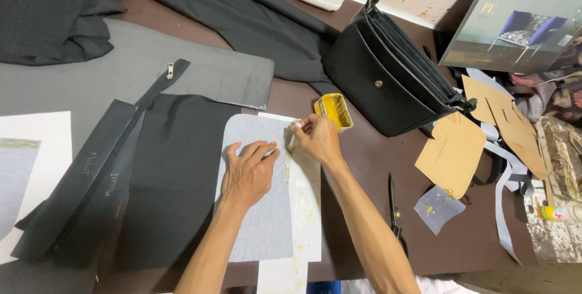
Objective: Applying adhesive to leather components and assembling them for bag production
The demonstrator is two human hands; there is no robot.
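My left hand point(247, 173) lies flat, fingers spread, on a grey rounded-corner panel point(257, 221) in the middle of the table. Under the panel lies a white sheet point(306, 209) smeared with yellow glue. My right hand point(315, 137) pinches a small white brush point(291, 139) at the panel's right edge, near its top corner. A yellowish glue streak runs down that edge. An open yellow glue tin point(334, 111) stands just beyond my right hand.
A black handbag point(388, 82) stands behind the tin. Black fabric point(176, 179), a zipper strip point(159, 85) and grey sheets lie at left. Scissors point(394, 209), tan paper patterns point(451, 151), grey straps point(503, 197) and a small grey scrap point(436, 208) lie at right.
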